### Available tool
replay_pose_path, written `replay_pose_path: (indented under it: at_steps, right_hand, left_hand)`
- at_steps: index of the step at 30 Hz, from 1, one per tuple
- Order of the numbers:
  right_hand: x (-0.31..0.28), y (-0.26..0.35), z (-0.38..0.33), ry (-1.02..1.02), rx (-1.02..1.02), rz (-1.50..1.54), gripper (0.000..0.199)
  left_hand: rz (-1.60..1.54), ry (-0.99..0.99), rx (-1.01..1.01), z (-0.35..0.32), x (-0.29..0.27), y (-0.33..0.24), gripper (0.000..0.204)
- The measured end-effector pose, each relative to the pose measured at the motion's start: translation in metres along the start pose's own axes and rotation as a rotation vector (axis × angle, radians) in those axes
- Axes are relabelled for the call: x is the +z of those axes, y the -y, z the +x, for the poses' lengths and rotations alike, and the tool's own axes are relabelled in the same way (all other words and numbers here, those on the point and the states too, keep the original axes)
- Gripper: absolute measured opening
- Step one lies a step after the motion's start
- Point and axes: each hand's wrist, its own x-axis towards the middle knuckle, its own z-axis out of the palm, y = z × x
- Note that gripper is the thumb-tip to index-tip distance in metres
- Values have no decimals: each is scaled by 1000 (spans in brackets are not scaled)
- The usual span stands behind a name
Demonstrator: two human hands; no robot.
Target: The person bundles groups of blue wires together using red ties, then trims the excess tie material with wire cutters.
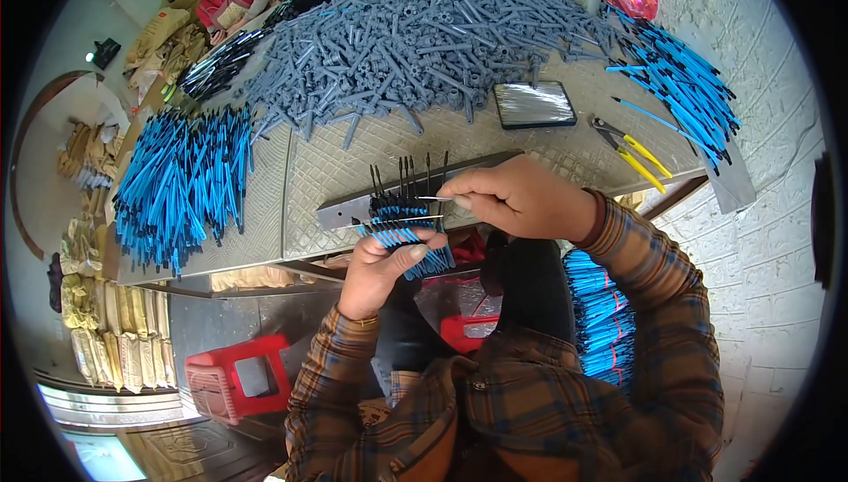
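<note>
My left hand (375, 277) is closed around a bundle of thin blue rods with black ends (395, 236), at the table's near edge. Several dark tips (408, 173) stick up just behind the bundle. From the right, my right hand (526, 197) pinches a thin silvery piece (429, 198) just above the rods; its far end is hard to make out. Under the rods lies a flat grey metal bar (338, 214) with holes, partly covered by my hands and the bundle.
A big heap of grey plastic tubes (389, 58) fills the table's back. Blue rods are piled at left (190, 182) and right (676, 84). Yellow-handled pliers (640, 159) lie near a dark rectangular tray (533, 105). A person (225, 0) sits far left. A red stool (234, 376) stands below.
</note>
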Motion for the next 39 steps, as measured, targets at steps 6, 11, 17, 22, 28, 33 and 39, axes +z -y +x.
replay_pose_path:
  at_steps: [6, 11, 17, 22, 28, 33, 39]
  right_hand:
    - [12, 1, 0, -149, -6, 13, 16]
    - [13, 15, 0, -180, 76, 87, 12]
    - [23, 14, -1, -165, 124, 104, 12]
    - [37, 7, -1, -104, 167, 433, 15]
    - [39, 2, 4, -37, 137, 517, 25]
    - [48, 13, -1, -30, 202, 563, 30]
    - [34, 14, 5, 31, 205, 446, 30]
  left_hand:
    - [24, 2, -14, 0, 3, -2, 19]
    - [35, 15, -9, 0, 3, -1, 19]
    - [82, 32, 11, -2, 4, -1, 19]
    - [90, 44, 5, -3, 1, -2, 19]
    - [94, 79, -22, -3, 0, -6, 21]
    - [22, 97, 17, -3, 0, -3, 23]
    - [15, 105, 17, -3, -2, -2, 24]
